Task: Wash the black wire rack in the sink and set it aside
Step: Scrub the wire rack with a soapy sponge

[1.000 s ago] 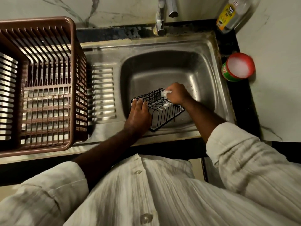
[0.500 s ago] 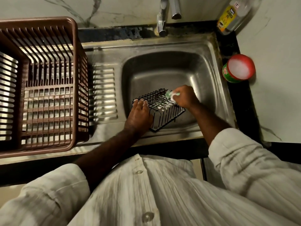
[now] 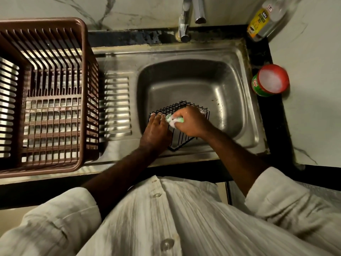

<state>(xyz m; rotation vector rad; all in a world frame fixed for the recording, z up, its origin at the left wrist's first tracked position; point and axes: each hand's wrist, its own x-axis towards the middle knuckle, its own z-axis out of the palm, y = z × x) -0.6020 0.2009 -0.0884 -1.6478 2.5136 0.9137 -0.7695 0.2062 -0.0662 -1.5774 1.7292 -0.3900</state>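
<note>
The black wire rack (image 3: 180, 139) stands tilted on one corner at the near side of the steel sink basin (image 3: 217, 85). My left hand (image 3: 156, 133) grips the rack's left edge, fingers curled over the top wires. My right hand (image 3: 191, 121) holds a soapy green and white scrub pad (image 3: 174, 120) against the rack's upper wires, right beside my left fingers. Much of the rack is hidden behind both hands.
A brown plastic dish basket (image 3: 81, 100) sits on the ribbed drainboard (image 3: 117, 104) at the left. The tap (image 3: 184, 21) stands behind the basin. On the right counter are a red-rimmed green tub of soap (image 3: 270, 81) and a yellow-labelled bottle (image 3: 262, 21).
My right hand has slid the scrub pad leftward along the rack's top toward my left fingers. My left hand keeps the same grip and the rack stays in place.
</note>
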